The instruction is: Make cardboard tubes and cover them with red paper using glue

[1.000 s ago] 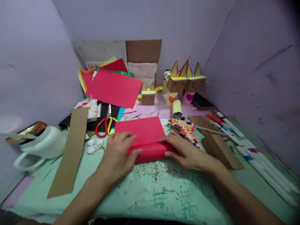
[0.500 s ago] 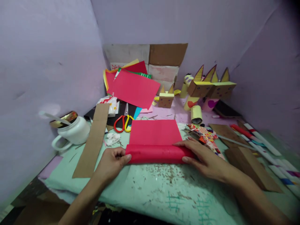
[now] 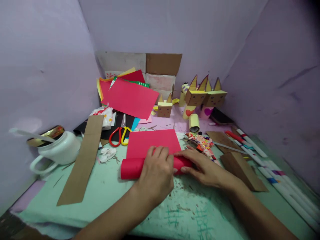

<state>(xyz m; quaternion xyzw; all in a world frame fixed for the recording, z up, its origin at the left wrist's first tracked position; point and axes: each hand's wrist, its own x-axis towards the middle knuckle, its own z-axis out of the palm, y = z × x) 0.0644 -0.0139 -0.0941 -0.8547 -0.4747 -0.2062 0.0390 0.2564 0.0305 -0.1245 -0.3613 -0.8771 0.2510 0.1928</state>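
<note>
A sheet of red paper (image 3: pixel 150 141) lies in front of me, its near end wound into a roll that rests on the green table cover (image 3: pixel 112 193). Fingers of my left hand (image 3: pixel 158 171) wrap over the middle of the roll from above, hiding part of it. At the roll's right end, my right hand (image 3: pixel 202 166) grips it between thumb and fingers. The roll's left end sticks out past my left hand. Beyond the paper's left corner lie scissors (image 3: pixel 120 136) with one red and one yellow handle.
On the left stand a white mug (image 3: pixel 58 151) and a cardboard strip (image 3: pixel 81 163). Stacked coloured paper (image 3: pixel 130 98) leans at the back. Cardboard cat figures (image 3: pixel 197 97) stand at back right. Markers (image 3: pixel 275 181) and a folded cardboard piece (image 3: pixel 243 170) lie right.
My left hand has moved right, from the roll's left end onto its middle. My right hand still holds the right end. The whole view has shifted a little.
</note>
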